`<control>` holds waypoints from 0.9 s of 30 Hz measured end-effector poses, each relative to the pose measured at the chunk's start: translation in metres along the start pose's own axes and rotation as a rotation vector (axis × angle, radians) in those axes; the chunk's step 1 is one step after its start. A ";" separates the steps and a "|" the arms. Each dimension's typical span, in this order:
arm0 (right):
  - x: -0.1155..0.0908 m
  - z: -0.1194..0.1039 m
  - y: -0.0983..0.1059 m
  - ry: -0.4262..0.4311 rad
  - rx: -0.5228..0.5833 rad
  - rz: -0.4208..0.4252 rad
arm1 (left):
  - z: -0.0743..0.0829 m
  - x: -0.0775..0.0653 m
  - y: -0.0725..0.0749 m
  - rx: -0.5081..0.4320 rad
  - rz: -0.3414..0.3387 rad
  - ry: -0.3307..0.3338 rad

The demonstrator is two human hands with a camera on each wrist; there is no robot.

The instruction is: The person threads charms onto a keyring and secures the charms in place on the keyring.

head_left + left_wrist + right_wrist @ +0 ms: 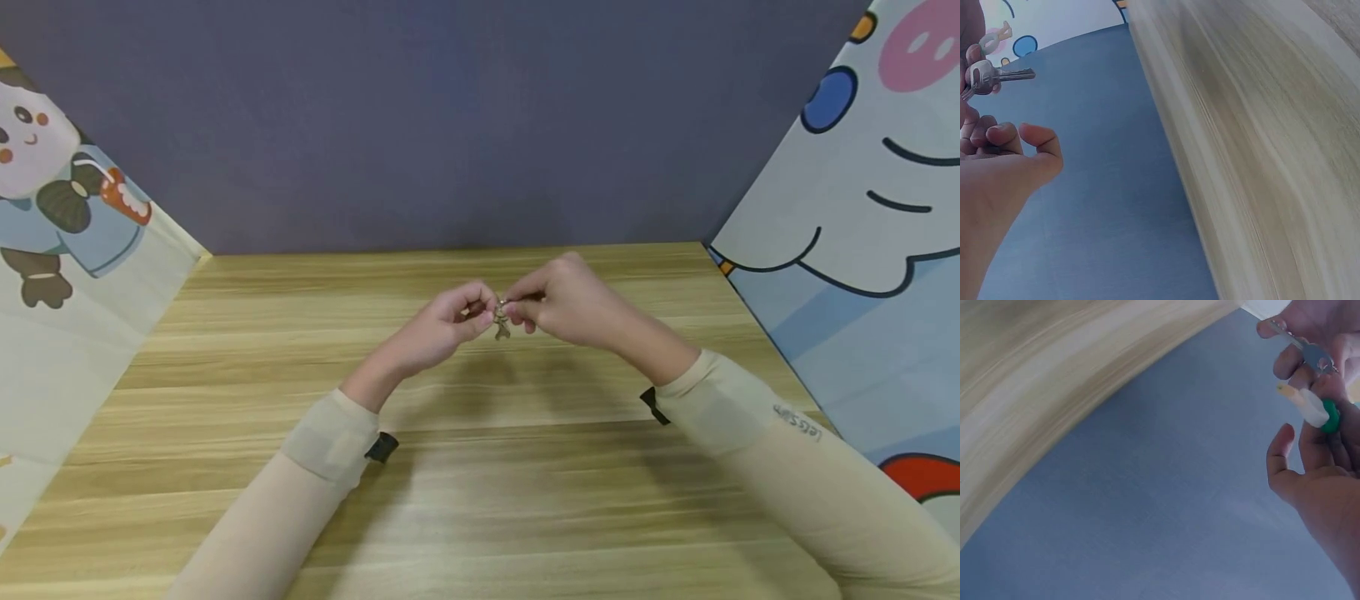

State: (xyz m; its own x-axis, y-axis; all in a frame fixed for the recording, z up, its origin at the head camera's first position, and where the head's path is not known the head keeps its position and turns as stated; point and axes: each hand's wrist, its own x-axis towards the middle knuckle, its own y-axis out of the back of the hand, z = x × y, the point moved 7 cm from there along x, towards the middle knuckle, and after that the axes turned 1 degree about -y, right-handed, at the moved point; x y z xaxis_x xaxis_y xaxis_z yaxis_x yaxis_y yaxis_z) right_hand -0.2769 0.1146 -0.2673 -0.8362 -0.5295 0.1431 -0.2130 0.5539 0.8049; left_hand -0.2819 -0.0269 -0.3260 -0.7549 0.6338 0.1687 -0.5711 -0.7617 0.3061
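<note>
My left hand (442,325) and right hand (577,304) meet above the middle of the wooden table, thumbs and fingertips pinching a small key ring from either side. Keys (502,331) dangle below the fingertips. In the left wrist view a silver key (988,77) juts sideways, and its ring is mostly hidden by fingers. The right wrist view shows another look at a key (1316,357) by the left fingers. Beside it, close to the right fingers, hangs a small charm (1314,411) in white, green and pale orange.
The wooden tabletop (480,517) stretches under both arms. A dark blue-grey panel (450,125) stands along its far edge. Cartoon-printed panels flank it on the left (97,275) and on the right (825,200). Both wrists carry black straps.
</note>
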 end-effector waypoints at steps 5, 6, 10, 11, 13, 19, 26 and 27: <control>0.000 0.002 -0.001 -0.019 0.047 -0.035 | 0.000 0.001 -0.003 -0.016 -0.047 -0.023; 0.000 0.003 0.000 -0.032 0.071 -0.043 | 0.001 0.001 -0.004 -0.021 -0.053 -0.027; 0.000 0.009 -0.001 -0.097 0.173 -0.071 | 0.002 0.000 -0.005 -0.079 -0.066 -0.044; 0.000 0.010 -0.001 -0.109 0.196 -0.075 | 0.003 0.001 -0.006 -0.107 -0.067 -0.049; 0.000 0.012 -0.001 -0.124 0.232 -0.078 | 0.004 0.001 -0.007 -0.167 -0.068 -0.063; 0.000 0.015 -0.001 -0.153 0.319 -0.075 | 0.005 0.001 -0.008 -0.286 -0.028 -0.115; -0.001 0.021 -0.005 -0.178 0.461 -0.054 | 0.001 0.002 -0.013 -0.437 -0.002 -0.120; -0.001 0.022 -0.006 -0.180 0.483 -0.050 | 0.000 0.002 -0.014 -0.455 0.002 -0.124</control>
State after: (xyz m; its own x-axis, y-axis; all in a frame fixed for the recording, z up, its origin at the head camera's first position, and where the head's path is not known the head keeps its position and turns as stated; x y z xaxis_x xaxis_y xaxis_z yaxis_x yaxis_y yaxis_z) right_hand -0.2855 0.1261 -0.2844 -0.8839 -0.4670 -0.0245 -0.4281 0.7869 0.4445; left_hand -0.2756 -0.0150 -0.3297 -0.7279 0.6225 0.2876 -0.6737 -0.7273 -0.1311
